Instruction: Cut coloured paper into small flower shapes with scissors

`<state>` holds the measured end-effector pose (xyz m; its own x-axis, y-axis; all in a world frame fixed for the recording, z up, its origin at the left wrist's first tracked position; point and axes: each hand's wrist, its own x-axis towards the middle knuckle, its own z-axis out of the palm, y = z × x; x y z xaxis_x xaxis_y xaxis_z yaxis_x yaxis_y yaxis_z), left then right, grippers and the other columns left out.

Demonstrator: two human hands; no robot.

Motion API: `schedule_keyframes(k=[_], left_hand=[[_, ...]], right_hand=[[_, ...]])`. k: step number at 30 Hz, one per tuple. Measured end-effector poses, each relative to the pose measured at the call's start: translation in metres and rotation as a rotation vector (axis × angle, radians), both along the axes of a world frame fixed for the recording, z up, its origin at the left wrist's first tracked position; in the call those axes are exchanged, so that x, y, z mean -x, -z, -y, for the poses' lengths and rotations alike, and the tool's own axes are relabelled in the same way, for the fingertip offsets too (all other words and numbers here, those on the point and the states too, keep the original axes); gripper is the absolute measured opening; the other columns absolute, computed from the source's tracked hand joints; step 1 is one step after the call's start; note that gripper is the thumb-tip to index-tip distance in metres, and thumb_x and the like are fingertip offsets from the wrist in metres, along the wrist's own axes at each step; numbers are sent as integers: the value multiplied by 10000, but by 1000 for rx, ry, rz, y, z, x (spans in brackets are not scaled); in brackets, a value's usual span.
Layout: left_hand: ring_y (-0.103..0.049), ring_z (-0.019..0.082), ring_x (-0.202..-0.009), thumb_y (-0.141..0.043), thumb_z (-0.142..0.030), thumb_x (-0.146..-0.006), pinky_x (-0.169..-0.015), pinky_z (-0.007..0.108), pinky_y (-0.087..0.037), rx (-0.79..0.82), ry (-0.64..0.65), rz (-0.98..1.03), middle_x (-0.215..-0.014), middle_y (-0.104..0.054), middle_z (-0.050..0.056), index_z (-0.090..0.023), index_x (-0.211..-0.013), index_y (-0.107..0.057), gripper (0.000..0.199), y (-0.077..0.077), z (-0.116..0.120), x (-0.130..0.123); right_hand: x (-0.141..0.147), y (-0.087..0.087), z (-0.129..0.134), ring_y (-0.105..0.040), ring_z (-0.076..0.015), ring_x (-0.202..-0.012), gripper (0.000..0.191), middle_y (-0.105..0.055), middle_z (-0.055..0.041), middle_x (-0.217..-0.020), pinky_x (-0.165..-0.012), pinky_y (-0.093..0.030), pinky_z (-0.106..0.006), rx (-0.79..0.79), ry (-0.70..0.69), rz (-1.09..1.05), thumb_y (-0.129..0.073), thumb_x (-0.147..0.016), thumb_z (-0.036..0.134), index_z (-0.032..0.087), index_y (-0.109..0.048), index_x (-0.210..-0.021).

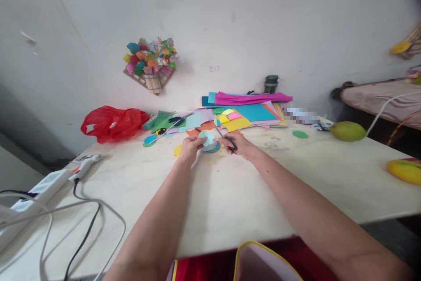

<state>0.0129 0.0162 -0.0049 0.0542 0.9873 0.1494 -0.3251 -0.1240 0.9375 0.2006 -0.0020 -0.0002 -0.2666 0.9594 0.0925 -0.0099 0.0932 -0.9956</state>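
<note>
Centre of frame, above the counter (223, 211): left hand (191, 147), fingers closed, pinches a pale blue paper piece (208, 140), apparently to steady its edge; right hand (239, 143) grips scissors (218, 130) by the handles (blades' gap unclear), presumably for control.

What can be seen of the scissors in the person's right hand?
The scissors have black handles and slim, greyish blades that look like metal. The right hand holds them by the handles, above the table, blades pointing away from the person and leftward, beside the pale blue paper in the left hand. Whether the blades touch that paper is too small to tell.
</note>
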Motion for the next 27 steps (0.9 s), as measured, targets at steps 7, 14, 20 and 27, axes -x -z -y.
schedule_keyframes(k=[7, 14, 20, 27], left_hand=[[-548, 123, -502, -803, -227, -457, -564, 269, -452, 20, 117, -60, -517, -593, 25, -135, -474, -592, 231, -2, 4, -2], [-550, 129, -493, -797, -228, -480, -513, 255, -423, 12, 247, -207, -530, -609, 39, -142, -496, -622, 196, 1, 5, -3], [-554, 125, -500, -792, -217, -491, -553, 265, -431, 13, 341, -280, -543, -619, 42, -138, -497, -627, 183, 3, 5, -4], [-578, 128, -524, -805, -211, -461, -575, 257, -444, 75, 364, -271, -556, -629, 27, -121, -529, -608, 227, 5, 3, -4]], right_hand=[[-7, -7, 2, -535, -93, -461, 364, -633, 3, -625, -343, -239, -176, -23, 109, 7, -753, -586, 314, 171, -565, -862], [-6, -12, 6, -512, -85, -493, 422, -606, 26, -619, -412, -304, -190, -50, 94, -59, -761, -549, 312, 168, -561, -892], [-5, -7, 2, -537, -86, -525, 434, -564, 62, -588, -515, -401, -209, -52, -9, -84, -771, -502, 216, 168, -559, -877], [-1, -5, -1, -500, -87, -454, 385, -536, 72, -527, -468, -372, -211, -41, 38, -65, -722, -491, 156, 168, -560, -841]])
